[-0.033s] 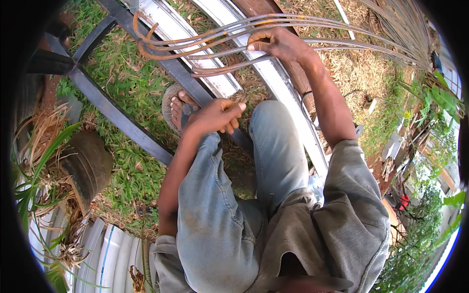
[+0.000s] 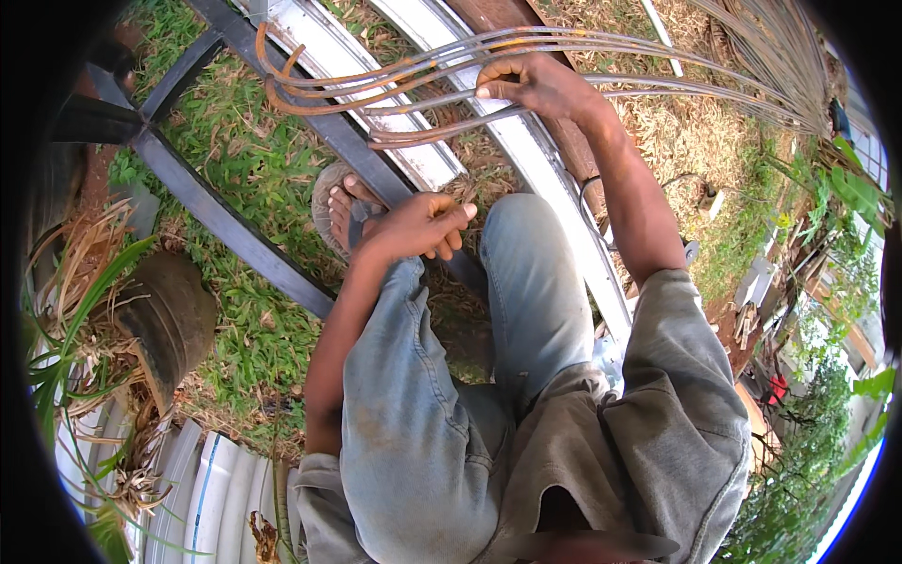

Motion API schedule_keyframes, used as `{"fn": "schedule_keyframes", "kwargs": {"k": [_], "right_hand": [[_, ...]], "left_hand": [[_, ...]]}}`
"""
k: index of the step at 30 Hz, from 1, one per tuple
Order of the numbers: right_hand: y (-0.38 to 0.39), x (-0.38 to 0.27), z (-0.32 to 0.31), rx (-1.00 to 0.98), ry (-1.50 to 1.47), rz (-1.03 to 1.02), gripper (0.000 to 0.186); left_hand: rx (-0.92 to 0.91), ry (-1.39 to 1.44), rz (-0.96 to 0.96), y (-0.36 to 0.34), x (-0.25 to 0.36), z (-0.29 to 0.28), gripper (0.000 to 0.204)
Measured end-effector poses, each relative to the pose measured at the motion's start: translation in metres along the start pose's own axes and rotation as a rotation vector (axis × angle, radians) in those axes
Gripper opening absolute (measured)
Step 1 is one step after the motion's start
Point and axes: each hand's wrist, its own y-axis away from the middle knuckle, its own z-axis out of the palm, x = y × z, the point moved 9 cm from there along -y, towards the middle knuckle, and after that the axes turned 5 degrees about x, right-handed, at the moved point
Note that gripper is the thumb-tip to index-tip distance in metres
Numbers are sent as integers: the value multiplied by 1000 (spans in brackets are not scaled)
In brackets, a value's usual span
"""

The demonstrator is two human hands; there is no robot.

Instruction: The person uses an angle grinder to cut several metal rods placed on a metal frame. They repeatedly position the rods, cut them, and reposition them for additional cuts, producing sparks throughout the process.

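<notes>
My right hand (image 2: 536, 85) pinches a thin steel rod (image 2: 423, 103) between thumb and fingers, near the rod's rusty left end. Above and beside it lie several more bent steel rods (image 2: 376, 79), some with hooked rusty tips at the left. Below the pinched rod another rod (image 2: 413, 139) runs under my right hand. My left hand (image 2: 413, 226) rests by my left knee, its fingers loosely curled and the thumb laid along them. Nothing shows in it, though its palm is turned from view.
A dark metal frame (image 2: 221, 216) crosses the grass on the left. Pale metal channels (image 2: 507, 141) run diagonally beneath the rods, beside a brown beam (image 2: 573, 146). A bundle of long rods (image 2: 770, 47) spreads at the far right. White pipes (image 2: 216, 489) and a curved brown pot (image 2: 169, 315) lie near left.
</notes>
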Motion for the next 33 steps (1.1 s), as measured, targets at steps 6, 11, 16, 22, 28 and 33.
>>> {"fn": "schedule_keyframes", "kwargs": {"k": [6,11,16,22,28,33], "right_hand": [[10,-16,-6,78,153,-195,27],[19,-54,-38,371,487,-333,35],[3,-98,-121,572,496,-327,31],[-33,-63,-90,362,554,-234,44],[-51,-3,-24,203,575,5,63],[-59,-9,-46,266,623,2,64]], "left_hand": [[301,-73,200,7,37,-23,48],[427,-226,384,20,64,-32,43],[483,-230,390,30,60,-37,36],[565,57,263,44,31,-85,39],[1117,357,338,90,0,-163,40],[1051,435,541,66,18,-184,56]]}}
